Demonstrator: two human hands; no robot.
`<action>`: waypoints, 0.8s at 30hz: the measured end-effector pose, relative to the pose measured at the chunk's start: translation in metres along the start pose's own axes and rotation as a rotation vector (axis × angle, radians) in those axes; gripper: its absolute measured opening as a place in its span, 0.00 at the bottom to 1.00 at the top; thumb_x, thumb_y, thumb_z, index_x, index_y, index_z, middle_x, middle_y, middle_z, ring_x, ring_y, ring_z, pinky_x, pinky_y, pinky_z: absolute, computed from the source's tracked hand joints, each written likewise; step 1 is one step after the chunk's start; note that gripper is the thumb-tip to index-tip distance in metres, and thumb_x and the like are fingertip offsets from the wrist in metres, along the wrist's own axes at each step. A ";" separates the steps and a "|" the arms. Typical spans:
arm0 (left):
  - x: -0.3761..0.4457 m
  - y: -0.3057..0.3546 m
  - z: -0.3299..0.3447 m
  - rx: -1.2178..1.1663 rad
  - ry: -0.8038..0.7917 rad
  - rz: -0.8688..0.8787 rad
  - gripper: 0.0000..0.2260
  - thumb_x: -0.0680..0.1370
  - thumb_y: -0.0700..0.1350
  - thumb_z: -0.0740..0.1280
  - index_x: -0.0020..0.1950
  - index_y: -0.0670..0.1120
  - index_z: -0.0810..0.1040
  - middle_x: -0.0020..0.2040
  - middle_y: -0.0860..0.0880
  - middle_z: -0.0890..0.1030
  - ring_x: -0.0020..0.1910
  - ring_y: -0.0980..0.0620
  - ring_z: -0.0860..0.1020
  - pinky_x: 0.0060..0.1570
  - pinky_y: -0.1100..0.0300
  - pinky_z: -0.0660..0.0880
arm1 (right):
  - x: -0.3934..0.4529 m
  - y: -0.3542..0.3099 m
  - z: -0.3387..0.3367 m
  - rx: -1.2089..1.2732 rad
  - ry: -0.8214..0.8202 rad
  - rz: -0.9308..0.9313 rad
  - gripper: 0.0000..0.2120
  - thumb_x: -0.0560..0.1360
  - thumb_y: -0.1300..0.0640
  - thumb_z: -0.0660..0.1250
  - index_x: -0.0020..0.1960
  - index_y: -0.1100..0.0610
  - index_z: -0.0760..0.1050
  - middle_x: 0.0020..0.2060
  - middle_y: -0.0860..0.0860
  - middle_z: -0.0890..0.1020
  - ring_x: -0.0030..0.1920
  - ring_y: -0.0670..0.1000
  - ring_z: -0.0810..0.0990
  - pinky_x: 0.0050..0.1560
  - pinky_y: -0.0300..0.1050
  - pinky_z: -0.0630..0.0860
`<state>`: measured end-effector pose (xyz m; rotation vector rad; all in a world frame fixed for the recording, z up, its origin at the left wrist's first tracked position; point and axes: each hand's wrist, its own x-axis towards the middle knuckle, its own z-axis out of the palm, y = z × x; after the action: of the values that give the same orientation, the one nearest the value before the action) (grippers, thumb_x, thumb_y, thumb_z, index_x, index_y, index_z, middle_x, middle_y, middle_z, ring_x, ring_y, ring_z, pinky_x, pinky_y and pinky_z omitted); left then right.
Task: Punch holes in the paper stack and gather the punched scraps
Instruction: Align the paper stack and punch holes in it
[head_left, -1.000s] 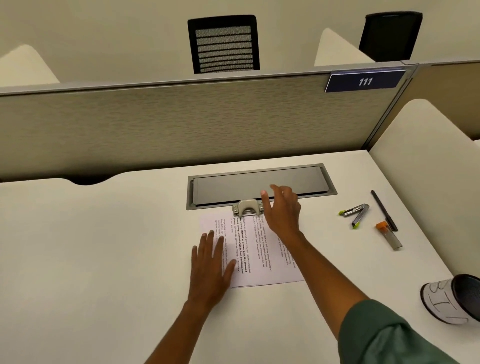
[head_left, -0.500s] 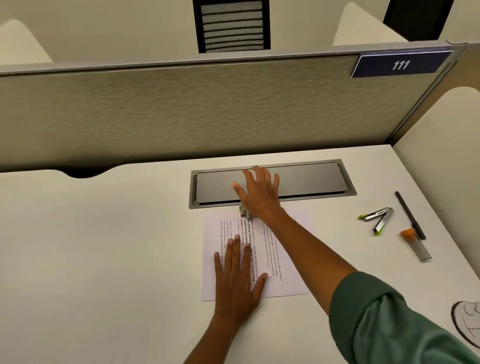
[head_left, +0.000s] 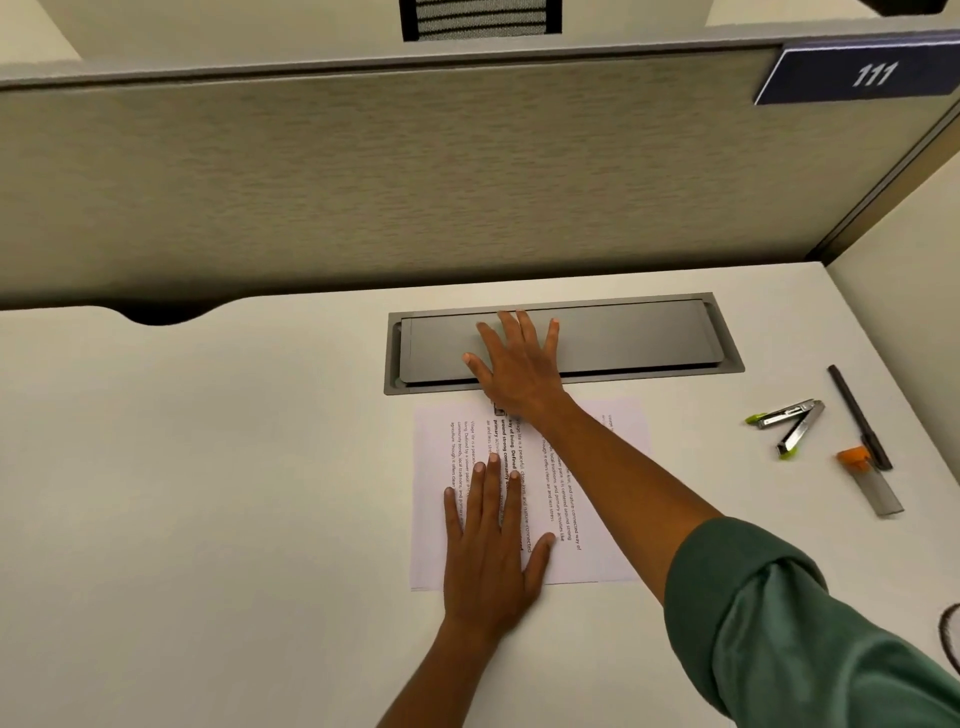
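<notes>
A stack of printed paper (head_left: 428, 467) lies on the white desk (head_left: 208, 467), just in front of a grey lid set into the desktop. My left hand (head_left: 488, 561) rests flat on the near left part of the stack, fingers spread. My right hand (head_left: 519, 369) lies palm down over the hole punch (head_left: 498, 410) at the stack's far edge, its fingers reaching onto the grey lid. Only a small dark corner of the punch shows under the palm. No punched scraps can be seen.
The recessed grey lid (head_left: 634, 338) runs along the back of the desk, below a beige divider panel (head_left: 415, 182). At the right lie two green-tipped metal staplers (head_left: 789, 421), a dark pen (head_left: 860, 415) and an orange-capped clear case (head_left: 872, 483). A cup's rim (head_left: 950, 634) shows at the right edge.
My right hand has moved from beside the punch to on top of it, covering it. My left hand has slid further onto the paper. The view has tilted down and closer.
</notes>
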<state>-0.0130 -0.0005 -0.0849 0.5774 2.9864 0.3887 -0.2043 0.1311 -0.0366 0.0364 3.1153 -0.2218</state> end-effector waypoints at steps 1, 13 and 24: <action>0.000 0.000 0.000 0.001 -0.008 -0.003 0.36 0.79 0.67 0.55 0.81 0.48 0.54 0.82 0.46 0.53 0.81 0.45 0.51 0.77 0.40 0.48 | 0.000 0.000 0.000 -0.002 -0.001 -0.001 0.30 0.78 0.34 0.48 0.76 0.47 0.58 0.77 0.55 0.58 0.78 0.59 0.54 0.72 0.71 0.44; 0.001 0.002 -0.002 0.014 -0.041 -0.017 0.35 0.79 0.67 0.52 0.81 0.48 0.56 0.82 0.46 0.53 0.81 0.45 0.52 0.77 0.40 0.48 | -0.001 0.001 0.002 0.020 -0.036 -0.017 0.30 0.79 0.35 0.45 0.77 0.46 0.54 0.78 0.54 0.57 0.78 0.58 0.51 0.74 0.69 0.46; 0.000 0.002 0.001 0.000 -0.028 -0.025 0.36 0.79 0.67 0.53 0.81 0.48 0.55 0.82 0.46 0.53 0.81 0.46 0.51 0.77 0.40 0.48 | 0.007 0.007 0.013 0.042 -0.098 -0.034 0.32 0.78 0.33 0.41 0.78 0.45 0.44 0.80 0.53 0.47 0.79 0.58 0.45 0.73 0.70 0.43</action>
<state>-0.0121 0.0015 -0.0858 0.5410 2.9641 0.3758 -0.2105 0.1367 -0.0511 -0.0258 3.0150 -0.2803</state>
